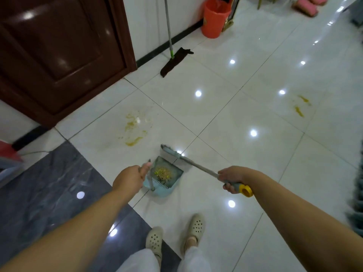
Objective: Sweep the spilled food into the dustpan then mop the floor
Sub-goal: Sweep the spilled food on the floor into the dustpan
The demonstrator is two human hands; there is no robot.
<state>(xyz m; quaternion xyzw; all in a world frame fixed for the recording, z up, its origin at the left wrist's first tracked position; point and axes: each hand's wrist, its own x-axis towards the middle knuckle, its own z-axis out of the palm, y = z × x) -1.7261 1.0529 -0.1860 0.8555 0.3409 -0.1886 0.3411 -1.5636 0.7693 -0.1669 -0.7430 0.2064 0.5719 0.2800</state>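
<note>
A light blue dustpan (169,190) stands on the white tiled floor in front of my feet, with a heap of yellowish food (163,173) inside. My left hand (131,178) grips the dustpan's upright handle. My right hand (232,179) grips the broom handle near its yellow end; the broom head (170,151) is just beyond the dustpan's mouth. Yellow smears (133,127) stain the tile to the left, and two more streaks (300,106) lie far right. A mop with a dark head (173,61) leans on the wall.
A dark brown door (59,55) fills the upper left. An orange bucket (215,17) stands by the wall at the back. Pink slippers (306,4) lie at the top right. Grey tiles (49,183) cover the floor on my left. My beige clogs (196,226) stand below the dustpan.
</note>
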